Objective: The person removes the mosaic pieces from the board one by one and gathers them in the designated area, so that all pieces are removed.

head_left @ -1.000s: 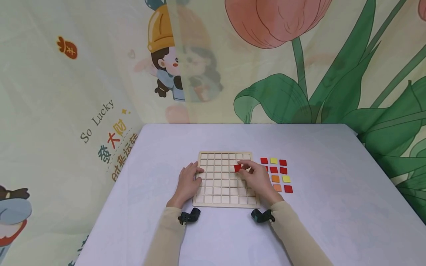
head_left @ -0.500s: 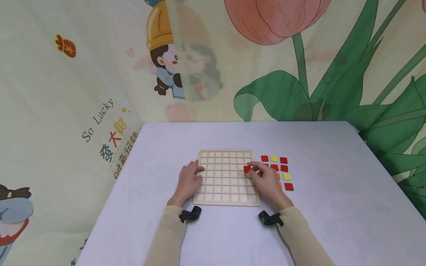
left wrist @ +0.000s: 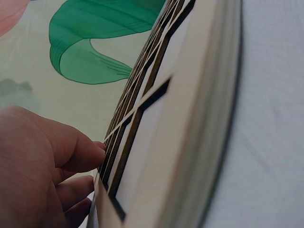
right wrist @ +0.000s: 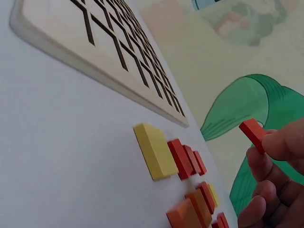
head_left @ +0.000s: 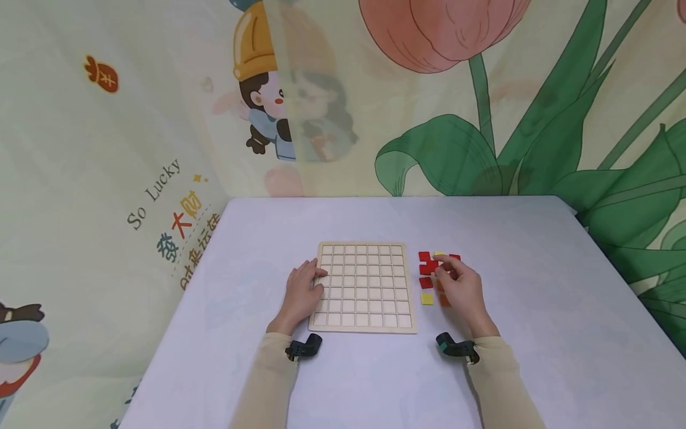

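Observation:
My right hand (head_left: 462,289) pinches a small red square tile (right wrist: 253,133) between thumb and fingertips. In the head view this hand is over the group of tiles right of the board, hiding part of them. The right wrist view shows the held tile raised above the others. A wooden grid board (head_left: 364,329) with square recesses lies flat on the table, and no tile shows in its squares. My left hand (head_left: 302,296) rests at the board's left edge, fingers over the rim, as the left wrist view also shows.
Beside the board's right edge lie red, orange and yellow tiles in rows, among them a yellow tile (head_left: 426,298) at the front and a red tile (head_left: 426,283) behind it. A white cloth covers the table (head_left: 257,238). A printed curtain (head_left: 332,179) hangs behind.
My right hand has moved right with the red tile, from above the board to over the tile group. The left hand stays at the board's edge.

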`<state>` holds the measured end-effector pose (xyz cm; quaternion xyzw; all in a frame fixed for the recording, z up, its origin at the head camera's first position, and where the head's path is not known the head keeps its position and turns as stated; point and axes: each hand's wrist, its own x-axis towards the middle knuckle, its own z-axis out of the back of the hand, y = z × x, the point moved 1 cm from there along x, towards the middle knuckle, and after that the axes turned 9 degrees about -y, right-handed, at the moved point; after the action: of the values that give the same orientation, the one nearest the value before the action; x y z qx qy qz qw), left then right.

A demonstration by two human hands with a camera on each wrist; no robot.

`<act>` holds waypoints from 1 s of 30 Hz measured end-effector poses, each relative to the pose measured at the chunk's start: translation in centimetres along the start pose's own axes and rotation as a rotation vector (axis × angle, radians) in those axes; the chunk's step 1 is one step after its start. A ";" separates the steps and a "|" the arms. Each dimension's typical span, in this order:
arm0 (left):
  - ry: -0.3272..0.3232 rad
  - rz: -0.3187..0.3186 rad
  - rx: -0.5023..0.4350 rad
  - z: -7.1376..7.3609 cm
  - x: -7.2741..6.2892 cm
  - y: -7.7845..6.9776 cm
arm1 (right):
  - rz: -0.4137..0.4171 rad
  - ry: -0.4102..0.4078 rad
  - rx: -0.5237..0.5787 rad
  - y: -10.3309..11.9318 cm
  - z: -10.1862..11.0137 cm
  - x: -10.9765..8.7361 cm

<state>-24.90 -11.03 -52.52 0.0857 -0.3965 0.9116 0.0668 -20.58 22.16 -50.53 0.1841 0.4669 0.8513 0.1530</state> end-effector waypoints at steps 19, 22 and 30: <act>-0.007 -0.012 -0.002 0.2 -0.1 -0.2 | -0.173 -0.071 -0.095 -2.9 3.3 1.7; -0.004 -0.004 -0.001 0.1 0.0 -0.1 | -0.188 -0.090 -0.134 -3.4 3.6 1.8; -0.004 0.004 -0.011 -0.1 0.0 0.0 | -0.214 -0.132 -0.199 -4.3 3.8 2.2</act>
<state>-24.93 -11.00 -52.57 0.0865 -0.4017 0.9094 0.0645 -20.43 28.14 -51.90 0.1725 0.3860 0.8584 0.2906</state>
